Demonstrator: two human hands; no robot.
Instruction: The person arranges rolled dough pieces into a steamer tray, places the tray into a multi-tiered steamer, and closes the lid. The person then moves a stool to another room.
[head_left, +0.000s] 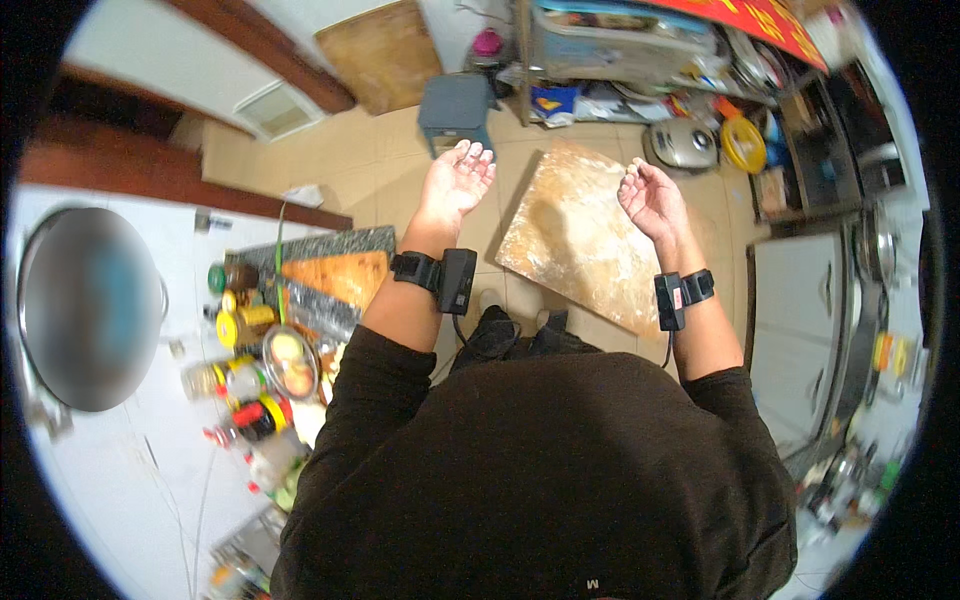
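Observation:
Palm up and empty, my left hand is held out in front of me, with pale residue on its fingertips. A blue-grey plastic stool stands beyond it on the floor. My right hand is also turned up, its fingers curled; whether a small pale bit lies at the fingertips I cannot tell. In the picture it overlaps the right edge of a wooden board dusted with flour-like powder. Each forearm carries a black device on a wrist strap.
On my left, a stone counter holds a wooden cutting board, jars, bottles and a metal bowl of round food items. A rice cooker sits near the shelf ahead. White cabinet doors stand on my right.

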